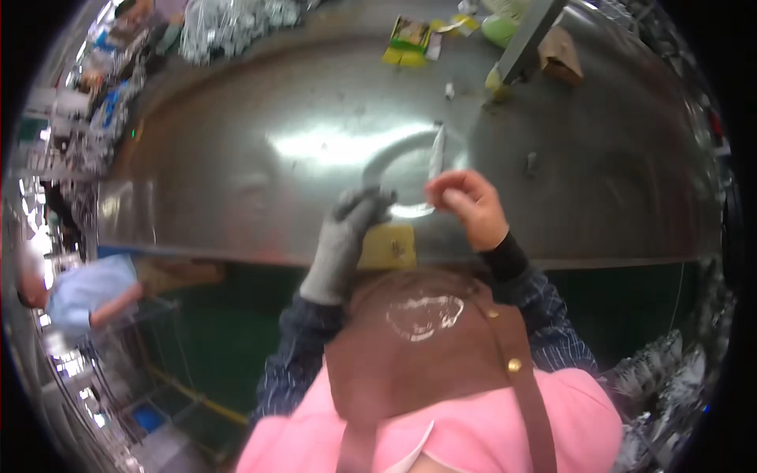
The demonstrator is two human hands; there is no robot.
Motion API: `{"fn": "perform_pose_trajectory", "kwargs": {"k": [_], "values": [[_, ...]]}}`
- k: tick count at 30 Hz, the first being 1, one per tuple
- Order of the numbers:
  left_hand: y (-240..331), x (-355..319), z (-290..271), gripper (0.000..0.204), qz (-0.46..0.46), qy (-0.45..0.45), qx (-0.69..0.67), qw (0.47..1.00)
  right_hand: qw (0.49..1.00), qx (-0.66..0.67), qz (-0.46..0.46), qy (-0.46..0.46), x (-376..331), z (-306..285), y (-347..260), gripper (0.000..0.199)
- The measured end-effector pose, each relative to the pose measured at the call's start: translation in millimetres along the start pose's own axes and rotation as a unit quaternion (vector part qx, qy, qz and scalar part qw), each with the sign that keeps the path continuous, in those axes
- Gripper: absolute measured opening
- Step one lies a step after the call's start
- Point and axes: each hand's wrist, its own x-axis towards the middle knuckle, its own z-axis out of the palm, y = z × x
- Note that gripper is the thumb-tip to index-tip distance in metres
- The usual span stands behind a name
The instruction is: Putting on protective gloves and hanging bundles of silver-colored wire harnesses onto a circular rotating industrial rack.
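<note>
My left hand (347, 225), in a grey glove with darker fingertips, hovers over the near part of the metal table. Its fingers are curled together; anything between them is too small to make out. To its right is my right hand (473, 209), bare, with thumb and forefinger pinched close; what they hold, if anything, does not show clearly. A slim white pointed object (437, 154) lies just beyond the right fingertips, and I cannot tell whether they touch. Below the left fingers, a yellow pad (387, 246) with a dark mark sits at the table's front edge.
On the metal table (236, 158) are a yellow and green packet (410, 35), a small white piece (449, 91) and a brown paper bag (560, 55). A slanted metal post (532, 39) rises at the far right. Silvery parts (229, 27) are heaped far left. A person (87, 296) is at left.
</note>
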Motion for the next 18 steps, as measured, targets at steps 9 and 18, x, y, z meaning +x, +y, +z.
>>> {"fn": "perform_pose_trajectory", "kwargs": {"k": [9, 18], "values": [[-8, -2, -11, 0.031, -0.063, 0.016, -0.117, 0.991, 0.988, -0.022, -0.046, -0.147, -6, 26, -14, 0.036], [-4, -6, -16, 0.029, -0.038, 0.001, -0.102, 0.994, 0.989, -0.093, -0.046, -0.101, 4, 22, 0, 0.031]]}}
